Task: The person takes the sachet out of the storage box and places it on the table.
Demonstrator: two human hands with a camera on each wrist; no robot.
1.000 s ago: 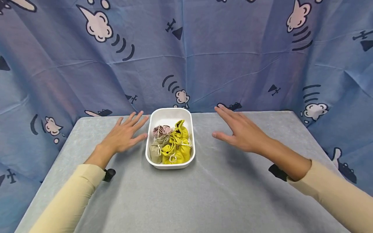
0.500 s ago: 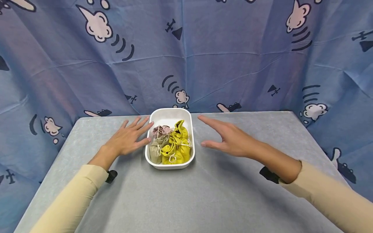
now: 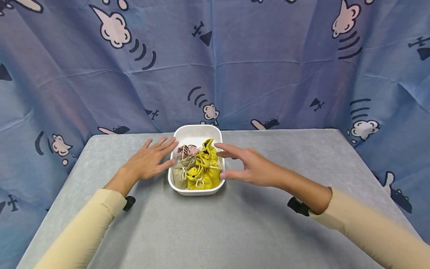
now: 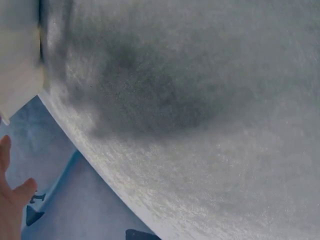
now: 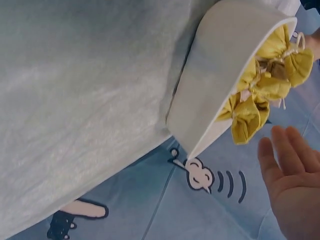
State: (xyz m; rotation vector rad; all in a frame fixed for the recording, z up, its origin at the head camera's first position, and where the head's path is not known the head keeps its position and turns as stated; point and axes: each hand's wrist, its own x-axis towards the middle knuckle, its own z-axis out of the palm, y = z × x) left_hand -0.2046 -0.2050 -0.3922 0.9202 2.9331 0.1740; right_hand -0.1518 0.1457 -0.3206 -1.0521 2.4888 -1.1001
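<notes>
A white rectangular tub (image 3: 196,130) stands on the grey table (image 3: 215,224), and the right wrist view shows its outer wall (image 5: 220,80). Inside lie small drawstring pouches: yellow ones (image 3: 205,172) (image 5: 260,85), a beige one (image 3: 181,172) and a pink one (image 3: 188,150). My left hand (image 3: 147,161) lies flat on the table with straight fingers touching the tub's left wall. My right hand (image 3: 246,164) hovers open at the tub's right rim, its fingers reaching over the yellow pouches and its thumb by the rim. Neither hand holds anything.
A blue cloth printed with clouds and planes (image 3: 215,67) hangs behind and around the table. The table's far edge runs just behind the tub. Cream sleeves cover both forearms, each with a black wrist strap (image 3: 297,206).
My right hand has moved left across the table, from well right of the tub to its right rim. My left hand has slid slightly right until it touches the tub.
</notes>
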